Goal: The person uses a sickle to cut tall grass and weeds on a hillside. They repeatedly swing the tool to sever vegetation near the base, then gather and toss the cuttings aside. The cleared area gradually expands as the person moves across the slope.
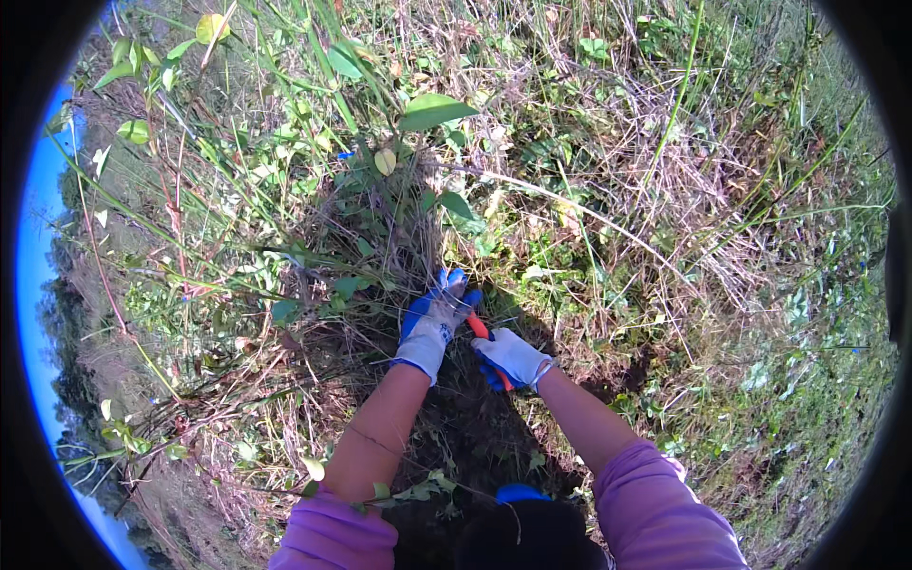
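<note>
My right hand (pixel 514 358), in a white work glove with blue on the finger side, is closed around the orange-red handle (pixel 478 326) of a hand tool. The handle slants up and left from my fist, towards my other hand. The tool's working end is hidden, so its kind cannot be told. My left hand (pixel 436 320), gloved in white and blue and soiled on the back, reaches in at the foot of a dense clump of grass and leafy stems (pixel 406 214). Thin stems cross its fingers. Whether those fingers grip any stems cannot be made out.
Tall green stalks and a broad leaf (pixel 436 112) rise at the upper left. A long dry stalk (pixel 570 203) runs slantwise to the right over flattened dry grass (pixel 705 185). Dark shaded ground (pixel 470 427) lies between my forearms. Trees and sky show at the left rim.
</note>
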Demonstrator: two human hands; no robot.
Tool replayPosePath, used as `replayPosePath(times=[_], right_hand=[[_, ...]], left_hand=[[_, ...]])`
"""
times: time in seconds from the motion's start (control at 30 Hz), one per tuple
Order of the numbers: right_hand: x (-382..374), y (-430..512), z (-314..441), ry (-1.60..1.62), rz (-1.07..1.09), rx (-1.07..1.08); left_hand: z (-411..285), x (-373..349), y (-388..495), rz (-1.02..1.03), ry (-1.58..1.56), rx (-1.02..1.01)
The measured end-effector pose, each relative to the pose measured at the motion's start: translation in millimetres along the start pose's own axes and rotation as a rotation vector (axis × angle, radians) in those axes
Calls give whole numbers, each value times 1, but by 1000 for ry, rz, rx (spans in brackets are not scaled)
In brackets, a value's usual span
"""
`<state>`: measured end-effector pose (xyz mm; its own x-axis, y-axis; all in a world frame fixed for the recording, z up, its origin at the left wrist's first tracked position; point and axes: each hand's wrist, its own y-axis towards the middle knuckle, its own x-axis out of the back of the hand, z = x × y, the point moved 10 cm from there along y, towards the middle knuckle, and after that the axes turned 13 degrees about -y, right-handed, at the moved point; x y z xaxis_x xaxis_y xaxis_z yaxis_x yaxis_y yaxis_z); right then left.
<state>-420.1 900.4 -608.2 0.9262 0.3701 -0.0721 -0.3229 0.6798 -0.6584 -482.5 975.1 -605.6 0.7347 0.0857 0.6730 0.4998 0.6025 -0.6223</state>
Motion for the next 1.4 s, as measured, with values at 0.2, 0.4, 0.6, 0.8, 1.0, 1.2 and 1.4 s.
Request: replayPosePath(times=[0.2, 0.4, 0.6, 0.8, 1.0, 1.2, 1.4], right_hand=[[-21, -40, -44, -75, -56, 69], [-25, -231, -190, -218, 142, -262], [59, -108, -38, 212, -246, 21], [50, 38, 49, 146, -163, 184], [55, 82, 83, -126, -171, 171], [41, 42, 41, -272, -247, 160], [-4, -82, -90, -387, -147, -60]], left_hand=[[50, -83, 31, -185, -6, 238], [114, -151, -7, -54, -85, 310], [114, -67, -63, 34, -100, 420], [70, 22, -54, -171, 61, 181], [83, 59, -12, -74, -16, 113], [124, 31, 5, -67, -207, 308], [158, -28, 4, -59, -279, 486]])
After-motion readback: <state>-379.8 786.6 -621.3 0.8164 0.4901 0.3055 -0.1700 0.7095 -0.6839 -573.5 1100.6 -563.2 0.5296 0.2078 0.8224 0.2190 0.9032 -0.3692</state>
